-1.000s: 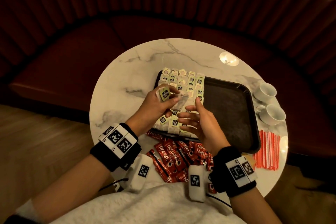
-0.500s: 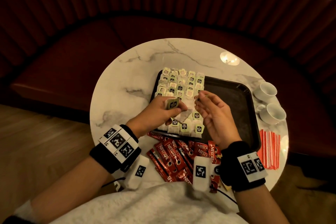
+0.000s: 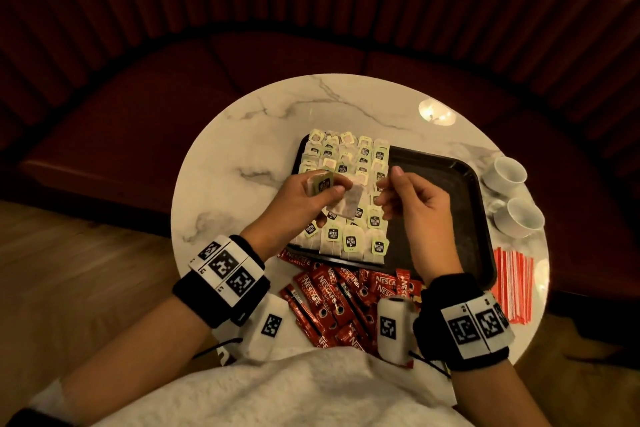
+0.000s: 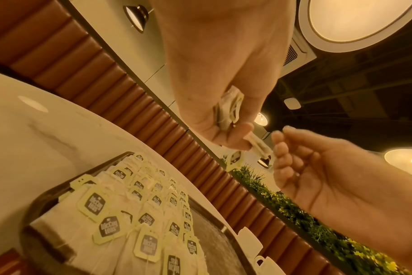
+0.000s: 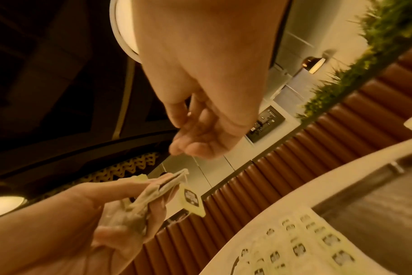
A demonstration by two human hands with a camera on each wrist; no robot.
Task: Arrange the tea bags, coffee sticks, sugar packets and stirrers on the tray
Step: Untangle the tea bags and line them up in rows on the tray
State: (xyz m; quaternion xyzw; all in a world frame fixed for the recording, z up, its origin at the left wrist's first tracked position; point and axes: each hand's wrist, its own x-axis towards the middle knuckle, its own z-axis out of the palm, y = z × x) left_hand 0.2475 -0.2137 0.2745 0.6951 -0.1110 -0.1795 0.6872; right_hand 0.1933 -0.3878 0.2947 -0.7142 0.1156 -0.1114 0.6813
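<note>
Papery tea bags (image 3: 341, 206) are bunched in the left hand (image 3: 298, 199), thumb and curled fingers pinching a small stack by the tags, one bag hanging loose from it above the tray (image 3: 446, 218). The right hand (image 3: 412, 199) hovers just beside that stack, fingers loosely bent and holding nothing, their tips close to the dangling bag; it looks ready to draw the next one off.

On the tray's left part, rows of laid tea bags (image 3: 349, 184) already overlap from far edge to near edge, so this item seems nearly finished, with only the handful in the grip left. The tray's right part is bare dark surface.

Off the tray, along its near edge, the red coffee sticks (image 3: 343, 295) lie in a heap on the marble table (image 3: 242, 135), untouched. The stirrers (image 3: 512, 284) sit in a bundle past the tray's right near corner. Sugar packets I cannot make out anywhere. Roughly a quarter done, by my judgement.
</note>
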